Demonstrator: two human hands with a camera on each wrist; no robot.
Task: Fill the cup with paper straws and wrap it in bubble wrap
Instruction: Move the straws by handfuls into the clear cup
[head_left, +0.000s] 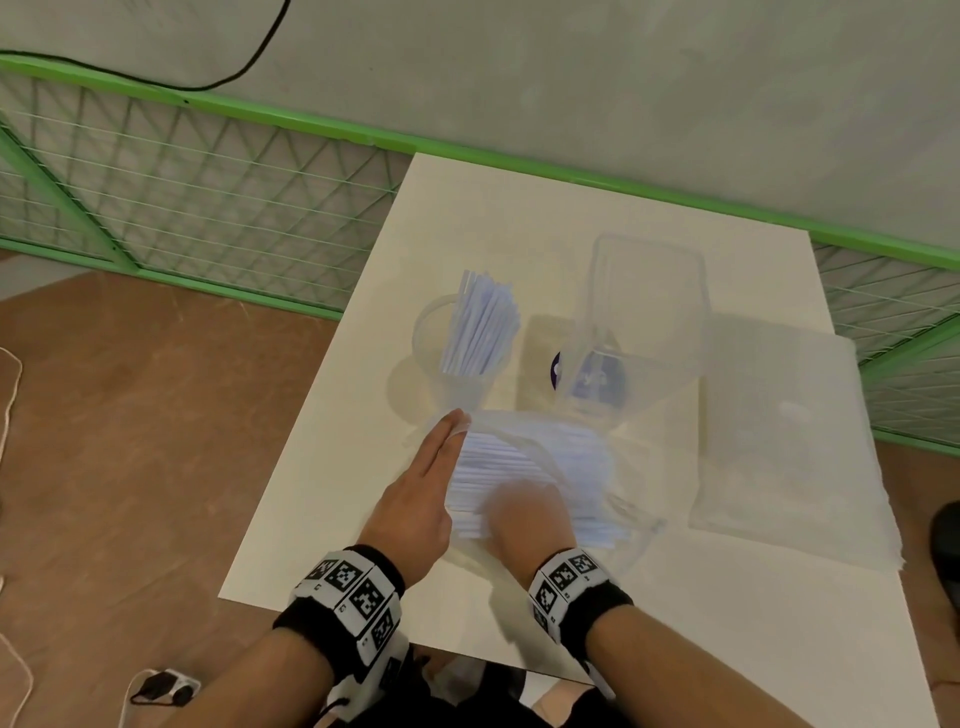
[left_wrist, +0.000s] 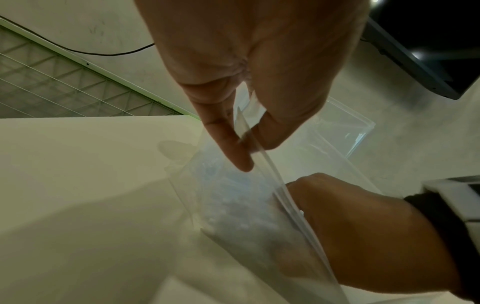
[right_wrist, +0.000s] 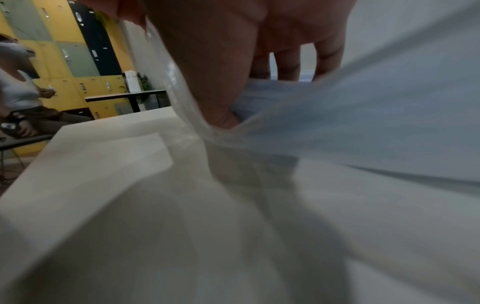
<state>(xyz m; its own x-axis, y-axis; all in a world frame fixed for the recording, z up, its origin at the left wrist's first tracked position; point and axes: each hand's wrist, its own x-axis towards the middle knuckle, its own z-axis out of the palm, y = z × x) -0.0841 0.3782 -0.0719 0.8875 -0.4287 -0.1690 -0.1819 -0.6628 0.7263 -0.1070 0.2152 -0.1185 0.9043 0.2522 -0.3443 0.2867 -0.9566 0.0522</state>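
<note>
Right hand (head_left: 524, 512) is inside the mouth of a clear plastic bag (head_left: 618, 499) of white paper straws (head_left: 524, 452), lying on the bench (head_left: 675, 613) close in front of the person; the hand is blurred in the head view, and in the right wrist view its fingers curl down onto the bundle, so I read its grip as closed on straws, though how many cannot be told. Left hand (head_left: 423, 483) pinches the bag's mouth edge between thumb and fingertip, holding it open. Straws in the bag lie flat, long axis left to right. Clear cup (head_left: 441, 343) stands upright on the bench just beyond the bag, nearer the left hand, already partly filled with straws leaning to its right side. Judgement: the next bundle must travel forward and be turned from flat to upright to enter the cup. Bubble wrap (head_left: 779, 436) lies flat to the right, untouched. A clear lidded box (head_left: 644, 291) stands right of the cup.
</note>
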